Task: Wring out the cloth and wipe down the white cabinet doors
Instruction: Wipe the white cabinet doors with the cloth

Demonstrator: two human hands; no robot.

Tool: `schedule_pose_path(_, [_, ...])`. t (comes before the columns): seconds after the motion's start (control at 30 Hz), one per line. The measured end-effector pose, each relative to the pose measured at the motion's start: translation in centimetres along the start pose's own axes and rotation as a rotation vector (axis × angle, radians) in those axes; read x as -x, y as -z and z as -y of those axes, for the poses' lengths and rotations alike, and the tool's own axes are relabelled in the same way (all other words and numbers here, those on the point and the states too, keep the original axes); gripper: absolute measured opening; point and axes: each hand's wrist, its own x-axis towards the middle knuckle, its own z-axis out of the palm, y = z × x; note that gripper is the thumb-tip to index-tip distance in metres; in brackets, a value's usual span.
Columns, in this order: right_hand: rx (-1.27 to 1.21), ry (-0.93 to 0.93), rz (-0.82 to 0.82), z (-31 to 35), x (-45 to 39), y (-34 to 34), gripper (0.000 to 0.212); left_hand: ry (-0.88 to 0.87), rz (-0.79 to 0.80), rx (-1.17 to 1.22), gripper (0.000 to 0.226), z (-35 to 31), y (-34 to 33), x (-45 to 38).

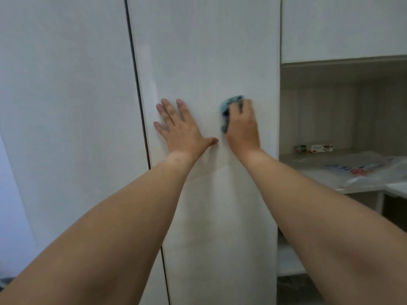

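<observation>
A tall white cabinet door [204, 51] fills the middle of the view, with a second white door [66, 84] to its left across a dark gap. My left hand [180, 126] lies flat on the middle door, fingers spread, holding nothing. My right hand [242, 126] presses a bunched blue cloth [226, 106] against the same door, a little to the right. Most of the cloth is hidden under my fingers; only its top and left edge show.
Right of the door is an open wooden niche [330, 106] under a white upper door [343, 27]. On its shelf lie a small bottle [300, 148], a small box [321, 148] and a crumpled plastic bag [363, 170]. A pale wall [11, 194] shows at far left.
</observation>
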Motion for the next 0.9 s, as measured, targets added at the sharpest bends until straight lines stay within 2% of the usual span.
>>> schedule_pose_path(0.07, [0.022, 0.22, 0.101, -1.4, 0.5, 0.3, 0.045, 0.016, -0.006, -0.011, 0.154, 0.0, -0.2, -0.2])
schedule_pose_path(0.1, [0.026, 0.197, 0.097, -3.2, 0.3, 0.8, 0.042, 0.015, -0.006, -0.019, 0.155, -0.3, -0.5, -0.3])
schedule_pose_path(0.23, [-0.006, -0.235, -0.135, -7.8, -0.3, 2.2, 0.037, 0.008, -0.022, -0.054, 0.153, -0.4, -0.7, -0.4])
schedule_pose_path(0.3, [0.006, -0.316, -0.15, -6.3, -0.2, 2.1, 0.044, 0.013, -0.02, -0.049, 0.153, -0.4, -0.8, -0.3])
schedule_pose_path(0.37, [0.017, -0.191, -0.035, -4.2, 0.6, 1.4, 0.053, 0.018, -0.026, -0.044, 0.154, -0.5, -0.8, -0.2])
schedule_pose_path(0.43, [0.03, 0.062, 0.099, -3.1, 2.2, 1.0, 0.048, 0.019, -0.022, -0.037, 0.155, -0.4, -0.7, -0.1])
schedule_pose_path(0.47, [0.035, 0.129, 0.126, -3.5, 2.7, 1.0, 0.045, 0.012, -0.022, -0.031, 0.154, -0.3, -0.6, -0.1])
schedule_pose_path(0.5, [0.036, 0.11, 0.126, -3.9, 3.0, 1.2, 0.041, -0.001, -0.025, -0.022, 0.153, -0.1, -0.5, 0.1])
schedule_pose_path(0.6, [0.071, -0.143, 0.034, -4.1, 3.6, 1.2, 0.041, -0.051, -0.086, -0.012, 0.145, 1.7, -0.5, 1.2])
schedule_pose_path(0.63, [0.084, -0.12, 0.034, -3.4, 4.1, 0.8, 0.043, -0.051, -0.115, -0.024, 0.142, 2.9, -0.5, 1.8])
schedule_pose_path(0.67, [0.088, -0.014, 0.051, -2.1, 4.6, 0.2, 0.042, -0.04, -0.138, -0.041, 0.141, 4.6, -0.3, 2.3])
schedule_pose_path(0.8, [0.032, 0.498, 0.269, 5.3, 7.6, -2.6, 0.036, -0.005, -0.105, -0.116, 0.145, 11.6, 0.7, 3.8])
schedule_pose_path(0.9, [-0.006, 0.562, 0.309, 8.8, 8.0, -3.1, 0.033, -0.015, -0.002, -0.127, 0.149, 14.2, 1.4, 4.1])
